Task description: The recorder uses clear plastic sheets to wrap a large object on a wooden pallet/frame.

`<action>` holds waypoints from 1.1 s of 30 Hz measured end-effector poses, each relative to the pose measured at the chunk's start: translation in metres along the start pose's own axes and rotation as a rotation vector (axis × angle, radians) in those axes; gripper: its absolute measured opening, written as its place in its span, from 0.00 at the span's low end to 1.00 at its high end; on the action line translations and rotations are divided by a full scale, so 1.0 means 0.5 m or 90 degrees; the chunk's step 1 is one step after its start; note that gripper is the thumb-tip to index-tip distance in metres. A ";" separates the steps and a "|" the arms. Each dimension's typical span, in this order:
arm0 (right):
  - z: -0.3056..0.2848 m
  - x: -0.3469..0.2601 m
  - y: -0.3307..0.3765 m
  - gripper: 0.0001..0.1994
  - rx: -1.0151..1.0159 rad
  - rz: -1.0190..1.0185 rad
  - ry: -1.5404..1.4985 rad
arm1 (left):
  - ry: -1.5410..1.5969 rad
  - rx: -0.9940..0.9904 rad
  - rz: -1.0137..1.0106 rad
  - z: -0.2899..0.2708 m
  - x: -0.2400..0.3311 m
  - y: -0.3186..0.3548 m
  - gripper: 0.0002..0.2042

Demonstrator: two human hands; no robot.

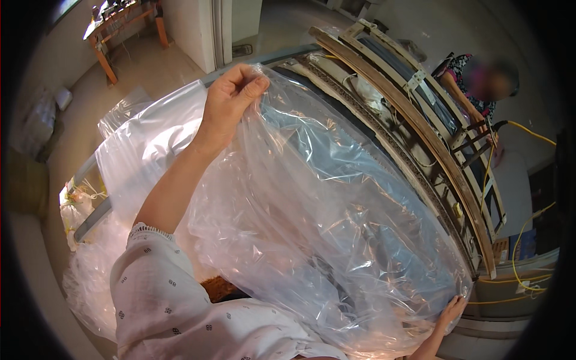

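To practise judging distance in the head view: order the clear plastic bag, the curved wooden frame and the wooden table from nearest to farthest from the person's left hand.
1. Clear plastic bag: pinched in the left hand.
2. Curved wooden frame: to the right.
3. Wooden table: far, upper left.

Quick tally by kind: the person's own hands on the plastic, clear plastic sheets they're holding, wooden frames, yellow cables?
Own hands on the plastic: 2, left hand and right hand
Clear plastic sheet held up: 1
Curved wooden frame: 1
Yellow cable: 1 clear run, with more strands lower right, count unclear
Total: 5
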State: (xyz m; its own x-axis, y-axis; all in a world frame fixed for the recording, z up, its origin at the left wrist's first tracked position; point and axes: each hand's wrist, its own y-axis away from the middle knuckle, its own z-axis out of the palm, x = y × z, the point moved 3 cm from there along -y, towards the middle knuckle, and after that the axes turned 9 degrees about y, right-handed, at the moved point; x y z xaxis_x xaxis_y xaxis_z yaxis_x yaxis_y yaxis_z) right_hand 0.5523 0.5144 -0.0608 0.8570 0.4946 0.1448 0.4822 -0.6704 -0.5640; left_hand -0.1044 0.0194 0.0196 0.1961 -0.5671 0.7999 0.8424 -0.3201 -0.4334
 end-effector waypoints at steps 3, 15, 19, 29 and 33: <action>-0.009 -0.009 0.007 0.11 0.015 -0.003 0.009 | 0.017 -0.002 0.023 0.013 0.018 0.018 0.05; -0.168 -0.655 -0.204 0.19 -0.039 -0.255 -0.475 | -0.003 -0.001 0.135 0.075 0.083 0.038 0.07; -0.184 -0.773 -0.243 0.23 -0.016 -0.331 -0.556 | 0.009 -0.025 0.130 0.047 0.083 0.021 0.09; -0.238 -0.993 -0.273 0.15 -0.284 -0.399 -0.876 | -0.039 0.021 0.129 0.130 0.076 0.006 0.06; -0.256 -0.933 -0.293 0.10 -0.166 -0.089 -0.996 | -0.046 0.019 0.125 0.175 0.017 -0.020 0.05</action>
State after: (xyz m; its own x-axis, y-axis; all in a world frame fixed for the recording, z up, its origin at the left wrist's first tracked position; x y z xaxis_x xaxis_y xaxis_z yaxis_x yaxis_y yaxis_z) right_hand 0.1052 0.3111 0.0584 -0.1398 0.5030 -0.8529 0.6955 -0.5632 -0.4462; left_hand -0.0673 0.0843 0.0670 0.3925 -0.5608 0.7290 0.7990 -0.1847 -0.5723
